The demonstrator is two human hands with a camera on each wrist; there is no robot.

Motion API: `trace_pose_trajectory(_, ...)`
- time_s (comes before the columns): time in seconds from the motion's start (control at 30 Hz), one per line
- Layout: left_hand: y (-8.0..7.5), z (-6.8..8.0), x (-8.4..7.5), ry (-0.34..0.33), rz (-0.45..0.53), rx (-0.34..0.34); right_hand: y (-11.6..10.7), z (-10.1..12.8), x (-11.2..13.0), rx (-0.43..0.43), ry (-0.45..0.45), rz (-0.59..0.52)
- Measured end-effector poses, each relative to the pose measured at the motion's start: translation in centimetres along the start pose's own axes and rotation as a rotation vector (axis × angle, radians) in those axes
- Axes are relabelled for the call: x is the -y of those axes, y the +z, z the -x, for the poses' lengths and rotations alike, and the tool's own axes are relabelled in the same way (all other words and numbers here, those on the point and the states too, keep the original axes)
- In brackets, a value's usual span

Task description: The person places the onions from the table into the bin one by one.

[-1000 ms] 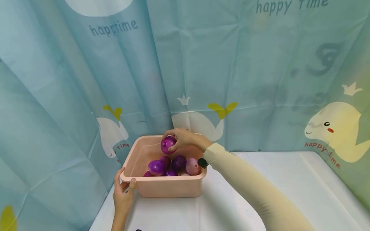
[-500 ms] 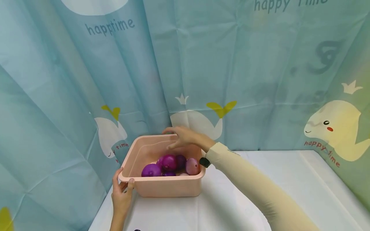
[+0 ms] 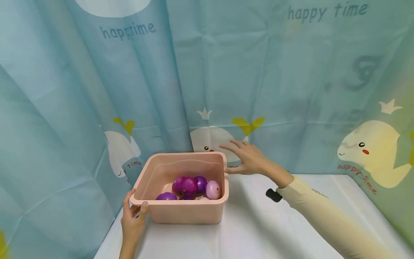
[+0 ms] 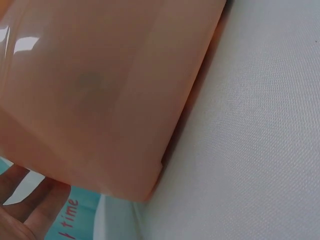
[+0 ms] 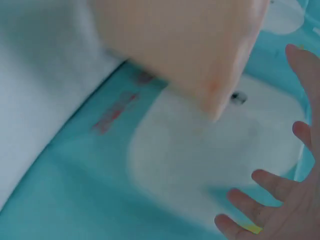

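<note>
A smooth, square pink plastic tub (image 3: 181, 212) with rounded corners sits on a white woven tablecloth (image 3: 258, 233) before a creased blue curtain (image 3: 81, 90). It holds glossy round purple onions (image 3: 189, 186). The left hand (image 3: 133, 221) grips its near-left corner; the right hand (image 3: 247, 158) hovers empty, fingers spread, just right of the tub.

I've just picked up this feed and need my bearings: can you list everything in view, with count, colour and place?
tub: one, pink, on the table's left part.
onions: at least five showing, purple to pale pink, inside the tub.
table: one, white cloth, across the foreground.
curtain: teal, whale prints and "happy time" lettering, behind and beside the table.
sleeve: one, cream, on the right arm.
left hand: grips the tub's near-left corner.
right hand: fingers spread, holds nothing, just right of the tub's far corner.
</note>
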State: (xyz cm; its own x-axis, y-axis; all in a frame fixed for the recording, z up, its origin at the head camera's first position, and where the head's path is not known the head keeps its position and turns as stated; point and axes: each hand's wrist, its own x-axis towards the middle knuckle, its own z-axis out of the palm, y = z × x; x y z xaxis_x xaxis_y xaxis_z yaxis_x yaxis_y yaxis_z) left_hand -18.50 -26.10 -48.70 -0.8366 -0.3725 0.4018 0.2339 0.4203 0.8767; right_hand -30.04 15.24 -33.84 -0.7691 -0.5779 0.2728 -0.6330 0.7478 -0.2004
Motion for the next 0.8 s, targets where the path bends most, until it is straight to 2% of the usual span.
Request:
trace_pose_trajectory(0.13, 0.1, 0.0, -0.1, -0.035, -0.004, 0.009, -0.6, 4.5, -2.9, -0.019, 0.100, 0.036)
trace_pose_trajectory(0.3, -0.6, 0.7, -0.2, -0.135, -0.062, -0.011, -0.5, 9.4, -5.8, -0.053, 0.170, 0.065)
trace_pose_trajectory(0.43, -1.5, 1.0, -0.5, -0.191, -0.070, 0.019, 0.0, 11.9, -7.0, -0.073, 0.198, 0.089)
trace_pose_trajectory(0.53, -2.2, 0.6, -0.9, -0.194, 0.000, 0.079, 0.1, 12.8, -7.5, -0.099, 0.217, 0.112)
trace_pose_trajectory(0.6, -2.5, 0.1, -1.5, -0.158, 0.021, 0.103, 0.1, 13.1, -7.7, -0.112, 0.227, 0.118)
trace_pose_trajectory(0.7, -3.1, -0.8, -3.4, -0.077, -0.056, 0.132, 0.1, 13.4, -7.7, -0.124, 0.235, 0.122)
trace_pose_trajectory(0.8, -3.0, -2.0, -5.6, 0.120, -0.252, 0.109, 0.0, 13.5, -7.4, -0.123, 0.240, 0.123)
